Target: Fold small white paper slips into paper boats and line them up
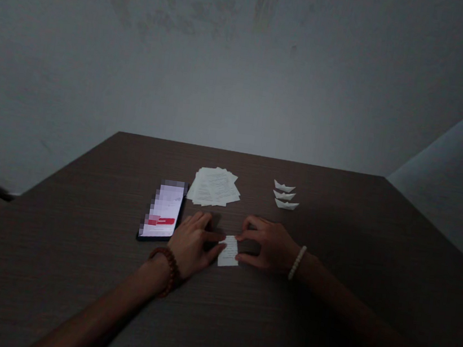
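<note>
A small piece of printed paper (pixel 228 254) lies on the table between my two hands. My left hand (pixel 194 242), with a brown bead bracelet at the wrist, has its thumb and index finger closed on the paper's left edge. From the other side, my right hand (pixel 268 244) pinches the right edge between thumb and fingers; a pale bead bracelet circles that wrist. Beyond the right hand, three small folded paper boats (pixel 286 205) sit in a column.
A loose pile of printed paper sheets (pixel 215 187) rests past my left hand. Left of that hand lies a phone (pixel 167 210) with its screen lit. The dark wooden table (pixel 74 266) reaches back to a stained grey wall (pixel 242 95).
</note>
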The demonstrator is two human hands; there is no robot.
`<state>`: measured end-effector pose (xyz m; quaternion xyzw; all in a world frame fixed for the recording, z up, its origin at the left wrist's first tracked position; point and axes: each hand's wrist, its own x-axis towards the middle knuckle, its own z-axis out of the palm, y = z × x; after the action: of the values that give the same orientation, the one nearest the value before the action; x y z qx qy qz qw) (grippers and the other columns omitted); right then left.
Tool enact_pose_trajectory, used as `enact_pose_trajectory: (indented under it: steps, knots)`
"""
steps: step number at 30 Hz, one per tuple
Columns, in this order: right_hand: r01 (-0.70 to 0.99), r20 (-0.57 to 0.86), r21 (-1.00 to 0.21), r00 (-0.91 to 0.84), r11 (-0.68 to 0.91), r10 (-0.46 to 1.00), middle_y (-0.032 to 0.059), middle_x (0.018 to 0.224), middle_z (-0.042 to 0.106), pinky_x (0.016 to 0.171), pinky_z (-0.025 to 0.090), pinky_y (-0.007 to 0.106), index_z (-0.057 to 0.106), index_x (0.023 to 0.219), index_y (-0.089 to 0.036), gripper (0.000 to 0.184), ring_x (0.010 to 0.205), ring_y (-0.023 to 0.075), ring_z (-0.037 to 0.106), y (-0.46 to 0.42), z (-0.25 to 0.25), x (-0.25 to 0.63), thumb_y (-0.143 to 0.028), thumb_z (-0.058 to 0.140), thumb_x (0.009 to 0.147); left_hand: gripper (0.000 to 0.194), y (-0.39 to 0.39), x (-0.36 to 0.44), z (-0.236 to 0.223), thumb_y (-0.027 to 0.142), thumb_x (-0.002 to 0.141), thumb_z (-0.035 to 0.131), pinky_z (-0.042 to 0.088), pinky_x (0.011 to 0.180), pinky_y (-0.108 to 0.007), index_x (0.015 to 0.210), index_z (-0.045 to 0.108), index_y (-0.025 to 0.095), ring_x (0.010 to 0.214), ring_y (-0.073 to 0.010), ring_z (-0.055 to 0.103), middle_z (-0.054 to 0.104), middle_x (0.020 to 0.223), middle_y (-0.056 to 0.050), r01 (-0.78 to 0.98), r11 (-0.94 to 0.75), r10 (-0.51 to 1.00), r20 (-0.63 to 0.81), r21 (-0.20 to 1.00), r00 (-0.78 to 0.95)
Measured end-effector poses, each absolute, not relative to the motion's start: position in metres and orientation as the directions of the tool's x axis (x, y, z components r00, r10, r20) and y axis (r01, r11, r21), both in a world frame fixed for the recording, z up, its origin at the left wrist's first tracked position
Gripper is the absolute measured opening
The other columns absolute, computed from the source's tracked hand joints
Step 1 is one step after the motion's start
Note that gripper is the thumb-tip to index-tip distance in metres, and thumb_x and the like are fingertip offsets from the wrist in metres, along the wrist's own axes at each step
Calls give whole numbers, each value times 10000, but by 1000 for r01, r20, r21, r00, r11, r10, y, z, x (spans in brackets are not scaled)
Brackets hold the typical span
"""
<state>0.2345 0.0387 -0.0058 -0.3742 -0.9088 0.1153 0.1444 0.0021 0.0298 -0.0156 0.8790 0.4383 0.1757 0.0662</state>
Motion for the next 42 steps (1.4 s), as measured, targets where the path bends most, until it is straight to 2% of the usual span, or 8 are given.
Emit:
enact_pose_trajectory:
  steps: [8, 13, 19, 26, 29, 42]
  knots:
    - [671, 118, -303, -679, 677, 725, 72, 1056, 538, 720, 467, 333, 625, 1079, -217, 504, 916, 217, 553, 32, 1, 233, -546, 690, 702, 288, 30, 1, -14, 459, 802, 615, 413, 745, -384, 976, 725, 257, 882, -246, 487, 528, 895, -68, 744, -603, 798, 241, 289, 553]
    - [673, 111, -284, -684, 683, 721, 85, 1086, 523, 749, 465, 351, 596, 1127, -210, 485, 944, 227, 531, 26, 1, 232, -513, 649, 752, 349, 29, -1, -14, 500, 761, 649, 419, 762, -394, 1001, 713, 254, 905, -254, 484, 534, 927, -70, 733, -618, 786, 241, 285, 570]
    - [658, 119, -234, -711, 715, 693, 96, 1101, 505, 751, 450, 354, 551, 1209, -221, 469, 951, 233, 497, 20, 2, 225, -375, 616, 771, 332, 28, -1, -12, 477, 792, 624, 419, 757, -395, 1020, 706, 249, 897, -253, 485, 530, 924, -76, 725, -630, 776, 240, 277, 583]
    - [699, 117, -242, -668, 673, 735, 104, 1105, 491, 777, 440, 367, 520, 1253, -220, 501, 974, 244, 471, 12, 0, 216, -330, 591, 769, 305, 22, 0, -13, 436, 844, 561, 415, 742, -381, 1044, 690, 246, 877, -240, 474, 526, 907, -76, 719, -653, 755, 280, 237, 593]
    - [718, 127, -249, -641, 650, 757, 103, 1101, 495, 806, 433, 372, 497, 1282, -209, 522, 986, 241, 466, 8, -1, 214, -306, 577, 775, 288, 20, 1, -13, 429, 853, 544, 405, 731, -380, 995, 703, 234, 861, -241, 466, 529, 869, -76, 725, -654, 752, 296, 217, 589]
    - [767, 171, -266, -558, 584, 812, 108, 1112, 516, 833, 419, 387, 521, 1248, -182, 481, 1001, 250, 460, 0, -5, 217, -346, 576, 798, 309, 20, -1, -14, 472, 838, 553, 392, 734, -386, 907, 715, 217, 862, -246, 459, 550, 832, -71, 750, -637, 761, 301, 180, 574]
